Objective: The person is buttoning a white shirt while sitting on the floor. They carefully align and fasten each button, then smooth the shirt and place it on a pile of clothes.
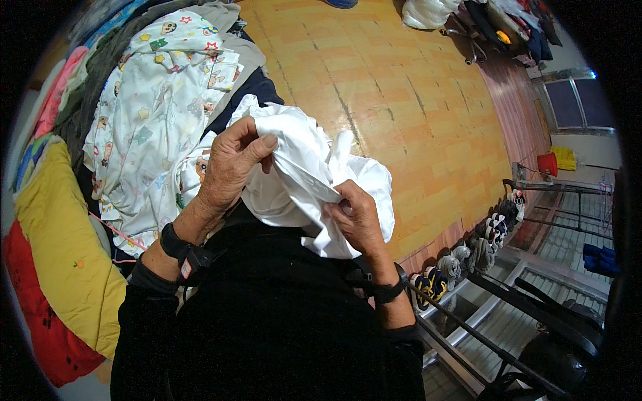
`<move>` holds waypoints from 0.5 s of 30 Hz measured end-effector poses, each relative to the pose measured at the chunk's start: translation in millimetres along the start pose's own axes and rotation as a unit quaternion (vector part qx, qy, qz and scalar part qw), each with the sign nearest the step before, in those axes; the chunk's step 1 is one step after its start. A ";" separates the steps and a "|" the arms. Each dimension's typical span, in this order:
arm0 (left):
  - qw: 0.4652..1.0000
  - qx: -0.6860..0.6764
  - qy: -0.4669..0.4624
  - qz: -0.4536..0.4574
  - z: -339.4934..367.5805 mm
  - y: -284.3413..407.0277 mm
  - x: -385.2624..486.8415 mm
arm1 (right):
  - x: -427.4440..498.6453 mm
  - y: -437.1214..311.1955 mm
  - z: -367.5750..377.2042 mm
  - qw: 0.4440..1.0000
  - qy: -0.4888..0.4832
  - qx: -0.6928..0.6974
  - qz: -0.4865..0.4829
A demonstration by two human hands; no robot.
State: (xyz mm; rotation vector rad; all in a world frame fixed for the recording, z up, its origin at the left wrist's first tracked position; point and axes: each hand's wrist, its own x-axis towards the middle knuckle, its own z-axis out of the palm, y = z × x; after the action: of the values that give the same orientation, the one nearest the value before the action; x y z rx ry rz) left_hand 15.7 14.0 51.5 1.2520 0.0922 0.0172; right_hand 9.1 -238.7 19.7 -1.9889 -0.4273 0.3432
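Note:
A crumpled white cloth garment (296, 130) hangs between my two hands, in front of my body. My left hand (239, 155) pinches its edge between thumb and fingers. Lower and to the right, my right hand (356, 215) grips another part of the same edge, so a stretch of the cloth runs taut between them. The rest falls in loose folds, and its full shape is hidden. Close by on the left lies a white garment with a cartoon print (145, 120), spread over a heap of clothes.
Yellow fabric (60, 200) and red fabric (40, 311) lie at the far left. Wood-patterned flooring (391, 95) stretches ahead. Several shoes (431, 283) line its right edge beside a black metal rack (466, 321). A red bucket (547, 164) and hanging clothes (516, 25) are farther off.

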 end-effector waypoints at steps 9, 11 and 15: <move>0.965 0.256 0.058 -0.001 -9.7 4.2 29.8 | 9.2 -12.9 -10.1 0.951 -0.080 0.233 0.184; 0.953 0.297 0.053 -0.035 -12.0 -10.8 31.4 | 11.2 3.2 5.1 0.968 -0.067 0.160 0.183; 0.972 0.230 0.021 -0.055 -19.3 -28.8 26.1 | 5.4 13.2 18.0 0.995 -0.024 0.033 0.088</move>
State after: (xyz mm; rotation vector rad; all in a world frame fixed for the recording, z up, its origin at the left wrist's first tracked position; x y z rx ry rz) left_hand 39.1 25.0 16.6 1.7081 0.2102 -0.0778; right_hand 8.4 -227.3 -0.2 -1.9615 -0.2684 0.5103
